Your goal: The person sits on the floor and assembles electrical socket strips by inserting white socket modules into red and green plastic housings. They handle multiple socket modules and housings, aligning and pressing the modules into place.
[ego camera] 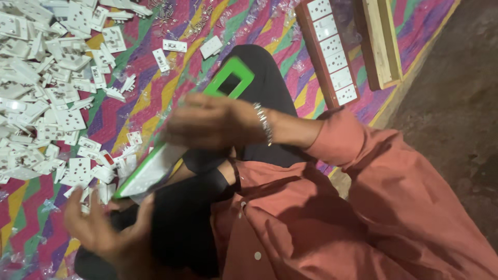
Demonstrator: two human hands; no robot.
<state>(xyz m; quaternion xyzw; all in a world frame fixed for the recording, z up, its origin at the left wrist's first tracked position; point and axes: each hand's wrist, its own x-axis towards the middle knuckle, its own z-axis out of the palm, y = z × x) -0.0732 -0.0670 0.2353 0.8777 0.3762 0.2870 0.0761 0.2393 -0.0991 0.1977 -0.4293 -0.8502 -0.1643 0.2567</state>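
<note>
Grip, right hand (pixel 212 123): fingers curled over the middle of a long green switch-board frame (pixel 231 78), clamped on it from above; motion blur hides the fingertips. Frame runs diagonally across the person's lap, upper end with an open rectangular cut-out showing above the knuckles, lower end fitted with white socket plates (pixel 148 173) and pointing toward the left hand. Wrist carries a metal bracelet (pixel 263 122); forearm in a rust-red sleeve (pixel 342 137), bent in from the right.

Left hand (pixel 106 228): palm up, fingers spread and loose, just below the frame's lower end; whether it touches the frame cannot be told through the blur.

Surroundings: striped multicoloured mat (pixel 155 93) on the floor; large heap of loose white socket modules (pixel 46 88) at the left; small pile of screws (pixel 174 15) near the top edge; red-brown board with a row of white sockets (pixel 332 52) at upper right, a wooden frame (pixel 381 41) just beside it.
</note>
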